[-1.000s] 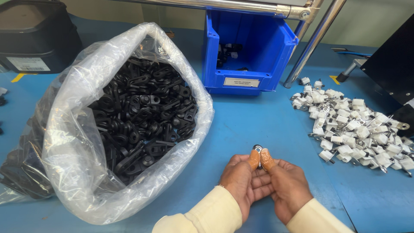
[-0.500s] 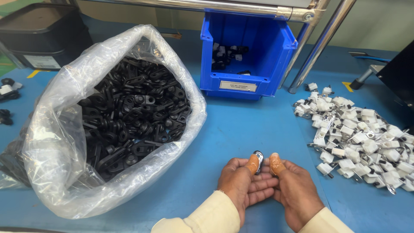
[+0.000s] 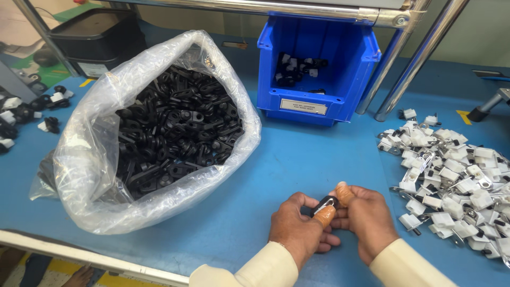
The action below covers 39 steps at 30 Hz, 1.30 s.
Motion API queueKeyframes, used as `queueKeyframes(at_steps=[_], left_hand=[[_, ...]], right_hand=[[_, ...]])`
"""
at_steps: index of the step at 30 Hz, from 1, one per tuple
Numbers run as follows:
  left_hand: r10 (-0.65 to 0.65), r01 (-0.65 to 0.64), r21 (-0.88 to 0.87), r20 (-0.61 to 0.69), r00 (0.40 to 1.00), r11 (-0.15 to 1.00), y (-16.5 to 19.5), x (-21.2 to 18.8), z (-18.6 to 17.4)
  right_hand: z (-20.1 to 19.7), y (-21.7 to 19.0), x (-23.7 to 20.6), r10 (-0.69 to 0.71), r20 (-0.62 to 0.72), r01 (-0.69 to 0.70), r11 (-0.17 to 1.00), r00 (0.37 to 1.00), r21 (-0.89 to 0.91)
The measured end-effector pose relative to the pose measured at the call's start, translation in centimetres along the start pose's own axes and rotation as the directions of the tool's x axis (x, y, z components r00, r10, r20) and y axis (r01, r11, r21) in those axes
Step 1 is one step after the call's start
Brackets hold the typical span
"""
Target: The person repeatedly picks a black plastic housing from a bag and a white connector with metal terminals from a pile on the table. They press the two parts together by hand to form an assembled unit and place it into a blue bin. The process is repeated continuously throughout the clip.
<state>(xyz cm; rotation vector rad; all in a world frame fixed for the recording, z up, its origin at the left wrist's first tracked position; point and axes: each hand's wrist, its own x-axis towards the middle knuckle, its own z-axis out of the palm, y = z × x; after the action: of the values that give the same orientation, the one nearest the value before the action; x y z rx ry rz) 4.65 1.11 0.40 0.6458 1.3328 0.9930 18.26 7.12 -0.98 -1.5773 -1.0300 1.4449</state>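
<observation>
I've got my left hand (image 3: 298, 229) and right hand (image 3: 366, 220) pressed together, pinching a small black clip (image 3: 325, 203) between the fingertips. It sits just right of the clear bag (image 3: 95, 154) of black parts, over the blue desk (image 3: 297, 159), with the white pieces (image 3: 451, 175) further right of that bag.

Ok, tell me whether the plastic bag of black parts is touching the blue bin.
Apart. The head view shows a strip of bare blue table between the plastic bag and the blue bin.
</observation>
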Motion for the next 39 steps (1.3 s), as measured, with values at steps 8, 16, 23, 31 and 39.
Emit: queueKeyframes(at_steps=[8, 16, 23, 31, 39], left_hand=[[-0.101, 0.14, -0.4, 0.117, 0.988, 0.906, 0.4, -0.9, 0.4], [-0.064, 0.099, -0.302, 0.122, 0.99, 0.948, 0.8, -1.7, 2.7], [-0.109, 0.132, -0.28, 0.097, 0.989, 0.951, 1.2, -1.3, 2.2], [-0.071, 0.092, -0.156, 0.136, 0.988, 0.983, 1.2, 0.5, 0.8], [-0.027, 0.023, 0.044, 0.088, 0.996, 0.999, 1.4, 1.7, -0.7]], right_hand=[[-1.9, -0.4, -2.4, 0.089, 0.05, -0.092, 0.994, 0.995, 0.055], [-2.5, 0.3, -2.8, 0.113, 0.111, -0.127, 0.984, 0.987, 0.128], [-2.5, 0.6, -3.5, 0.105, 0.031, -0.107, 0.993, 0.994, 0.046], [-2.1, -1.0, -2.6, 0.056, 0.016, -0.058, 0.994, 0.998, 0.095], [-1.1, -0.3, 0.6, -0.101, 0.107, 0.108, 0.992, 0.989, -0.058]])
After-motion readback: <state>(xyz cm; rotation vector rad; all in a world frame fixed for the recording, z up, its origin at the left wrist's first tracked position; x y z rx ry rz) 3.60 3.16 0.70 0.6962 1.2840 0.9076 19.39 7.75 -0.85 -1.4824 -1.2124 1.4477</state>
